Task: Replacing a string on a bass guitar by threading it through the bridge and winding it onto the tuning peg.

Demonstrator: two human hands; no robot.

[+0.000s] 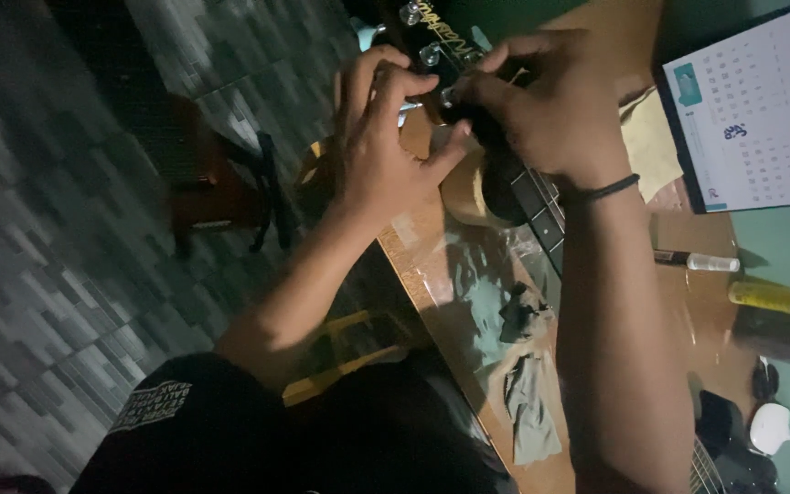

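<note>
A guitar lies across a glossy wooden table (441, 284), its dark headstock (432, 41) with silver tuning pegs pointing away from me and its neck (537, 210) running back toward me. My left hand (381, 137) curls its fingers against the headstock's left side near the pegs. My right hand (546, 101), a dark band on the wrist, closes over the top of the neck by the nut. What the fingertips pinch is hidden.
A desk calendar (761, 110) stands at the right. A marker pen (697, 262), a yellow bottle (774, 297), a grey cloth (528, 402) and small dark scraps lie on the table. A wooden chair (217, 187) stands on the tiled floor at left.
</note>
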